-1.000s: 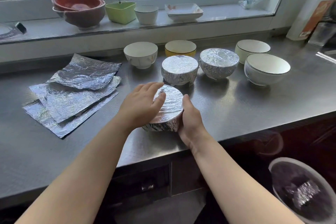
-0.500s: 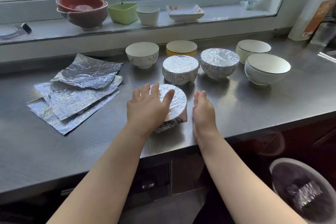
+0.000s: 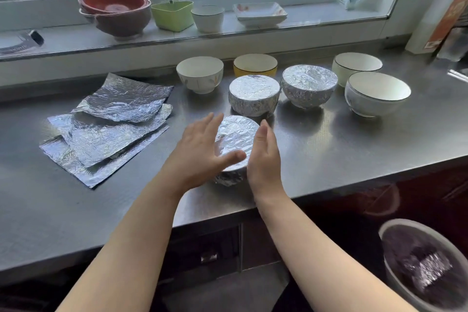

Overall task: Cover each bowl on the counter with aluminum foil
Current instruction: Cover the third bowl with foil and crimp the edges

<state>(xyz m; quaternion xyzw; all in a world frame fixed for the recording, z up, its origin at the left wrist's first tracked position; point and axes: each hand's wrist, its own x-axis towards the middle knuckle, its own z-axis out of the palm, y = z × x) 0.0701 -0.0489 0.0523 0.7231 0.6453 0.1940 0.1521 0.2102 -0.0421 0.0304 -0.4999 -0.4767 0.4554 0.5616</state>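
A foil-covered bowl (image 3: 236,139) stands near the front edge of the steel counter (image 3: 329,149). My left hand (image 3: 200,152) is at its left side, fingers straight, thumb lying over the near rim. My right hand (image 3: 264,157) stands flat along its right side, fingers straight. Behind it are two more foil-covered bowls (image 3: 254,95) (image 3: 309,85). Uncovered bowls stand around them: a white one (image 3: 200,73), a yellow one (image 3: 255,64), and two white ones at the right (image 3: 357,67) (image 3: 377,92). Several foil sheets (image 3: 109,124) lie stacked at the left.
The window sill (image 3: 316,25) holds red-brown bowls (image 3: 115,11), a green container (image 3: 173,14), a white cup (image 3: 208,18) and a square dish (image 3: 260,14). A bin (image 3: 420,263) with crumpled foil stands on the floor at the lower right. Packaging (image 3: 445,23) leans at the far right.
My left hand has slid off the top of the bowl to its left side with fingers spread straight. My right hand came back against the bowl's right side after pulling away.
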